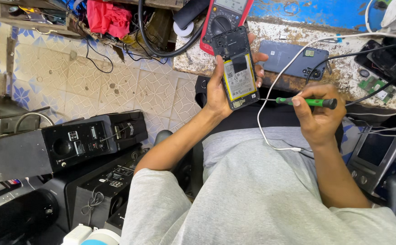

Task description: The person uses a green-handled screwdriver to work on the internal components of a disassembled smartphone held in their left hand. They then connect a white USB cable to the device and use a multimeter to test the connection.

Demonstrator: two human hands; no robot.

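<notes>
**Opened phone held up, screwdriver at its lower edge**

The left hand (218,88) gripped an opened black smartphone with its back cover off and a yellow-edged battery showing (238,68), fingers wrapped round both long sides, holding it upright above the lap, in front of the worn workbench edge (270,34). The right hand (318,111) was closed around a slim green-handled screwdriver with a black cap (307,102), held level, its thin metal tip reaching the phone's lower right corner. A white cable (270,86) looped between the two hands and down onto the grey trousers (261,190). On the bench lay a detached blue-grey phone back cover (293,56), just beside the held phone, and a red-cased multimeter with a black dial (223,20) behind it. Black speaker boxes (61,147) stood on the patterned tiled floor (116,86) to the left.
</notes>
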